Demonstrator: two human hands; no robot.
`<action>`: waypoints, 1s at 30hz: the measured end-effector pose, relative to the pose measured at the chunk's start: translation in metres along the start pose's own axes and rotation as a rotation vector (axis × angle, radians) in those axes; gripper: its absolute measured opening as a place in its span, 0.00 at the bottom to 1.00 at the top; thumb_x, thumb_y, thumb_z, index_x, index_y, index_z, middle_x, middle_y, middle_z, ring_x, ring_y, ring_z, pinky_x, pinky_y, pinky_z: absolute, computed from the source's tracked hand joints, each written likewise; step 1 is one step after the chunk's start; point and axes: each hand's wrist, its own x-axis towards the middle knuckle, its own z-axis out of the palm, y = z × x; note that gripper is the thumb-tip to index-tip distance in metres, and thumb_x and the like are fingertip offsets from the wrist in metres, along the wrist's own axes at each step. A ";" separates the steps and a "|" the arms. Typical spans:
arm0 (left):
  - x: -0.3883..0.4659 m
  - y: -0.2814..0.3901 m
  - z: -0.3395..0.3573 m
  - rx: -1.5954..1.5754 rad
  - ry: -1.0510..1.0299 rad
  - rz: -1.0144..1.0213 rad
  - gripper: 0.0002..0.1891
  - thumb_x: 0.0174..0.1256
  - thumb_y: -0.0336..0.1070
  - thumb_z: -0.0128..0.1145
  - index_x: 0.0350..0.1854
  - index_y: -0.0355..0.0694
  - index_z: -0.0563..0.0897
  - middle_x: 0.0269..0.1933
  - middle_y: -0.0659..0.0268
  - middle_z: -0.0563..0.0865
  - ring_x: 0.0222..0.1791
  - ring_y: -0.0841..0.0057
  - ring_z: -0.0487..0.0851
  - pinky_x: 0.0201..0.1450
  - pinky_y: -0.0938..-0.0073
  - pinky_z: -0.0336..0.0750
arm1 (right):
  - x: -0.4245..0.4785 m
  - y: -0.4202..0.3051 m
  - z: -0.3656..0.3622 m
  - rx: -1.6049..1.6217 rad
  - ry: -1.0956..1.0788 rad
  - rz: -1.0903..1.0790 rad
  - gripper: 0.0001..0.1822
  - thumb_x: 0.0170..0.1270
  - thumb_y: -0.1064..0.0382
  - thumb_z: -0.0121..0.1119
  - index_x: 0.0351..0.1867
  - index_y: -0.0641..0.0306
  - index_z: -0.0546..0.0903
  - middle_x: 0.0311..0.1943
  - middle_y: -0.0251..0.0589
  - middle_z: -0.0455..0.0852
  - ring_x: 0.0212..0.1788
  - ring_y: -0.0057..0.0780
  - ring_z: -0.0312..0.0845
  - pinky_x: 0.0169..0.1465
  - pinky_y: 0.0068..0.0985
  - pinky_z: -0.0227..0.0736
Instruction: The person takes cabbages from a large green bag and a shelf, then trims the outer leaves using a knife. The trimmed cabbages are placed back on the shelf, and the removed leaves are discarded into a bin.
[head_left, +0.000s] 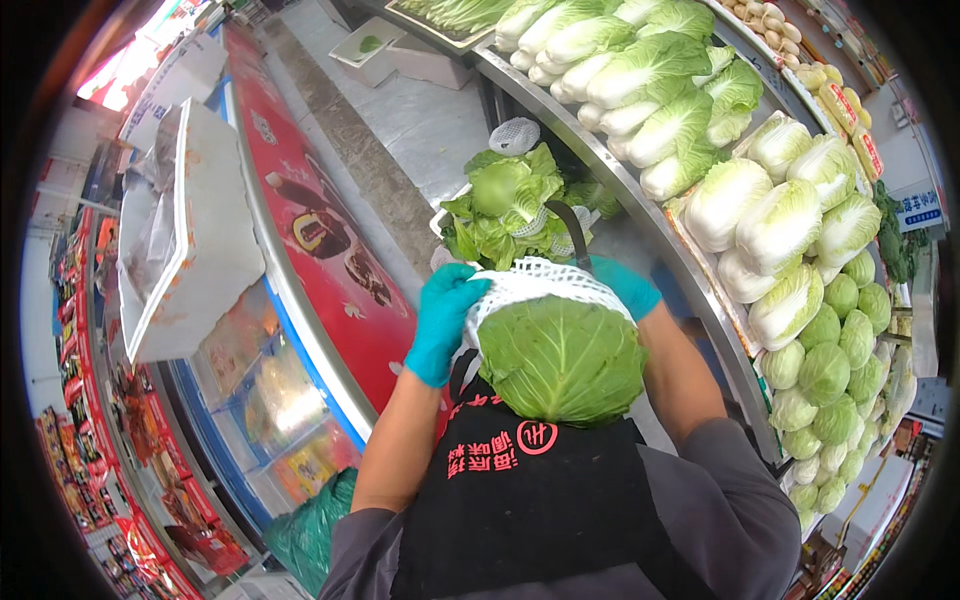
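Observation:
A large green cabbage is right in front of my chest, its veined leaf side facing me. White foam netting covers its far side and leaves the near side bare. My left hand, in a teal glove, pinches the netting's left edge. On the other side, my right hand, also gloved, holds the right of the netting, with its fingers hidden behind it. Just beyond, loose green leaves and pieces of foam netting fill a container, of which only a pale rim shows.
Napa cabbages and round cabbages are stacked on the metal-edged stand to my right. At left runs a red-sided freezer with a white foam box on top. Foam boxes rest on the floor ahead.

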 end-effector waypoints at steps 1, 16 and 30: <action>0.019 -0.001 0.012 0.166 0.031 -0.079 0.09 0.58 0.28 0.62 0.39 0.34 0.79 0.32 0.65 0.83 0.29 0.78 0.81 0.33 0.78 0.76 | 0.007 -0.005 -0.005 -0.033 0.005 -0.033 0.14 0.66 0.70 0.48 0.51 0.69 0.77 0.43 0.46 0.85 0.41 0.27 0.83 0.47 0.25 0.79; 0.086 0.109 0.053 0.617 -0.195 0.369 0.54 0.46 0.54 0.71 0.74 0.43 0.55 0.74 0.59 0.59 0.74 0.66 0.56 0.74 0.63 0.50 | 0.133 -0.090 -0.020 0.443 -0.217 -0.134 0.18 0.73 0.57 0.45 0.57 0.64 0.75 0.50 0.40 0.83 0.50 0.28 0.79 0.55 0.28 0.75; 0.138 0.055 -0.078 -0.906 0.008 0.122 0.43 0.62 0.72 0.43 0.71 0.44 0.62 0.69 0.54 0.67 0.66 0.56 0.69 0.66 0.50 0.67 | 0.121 -0.150 0.083 -0.732 0.007 -0.255 0.19 0.57 0.56 0.69 0.44 0.68 0.81 0.32 0.37 0.84 0.35 0.17 0.74 0.40 0.22 0.72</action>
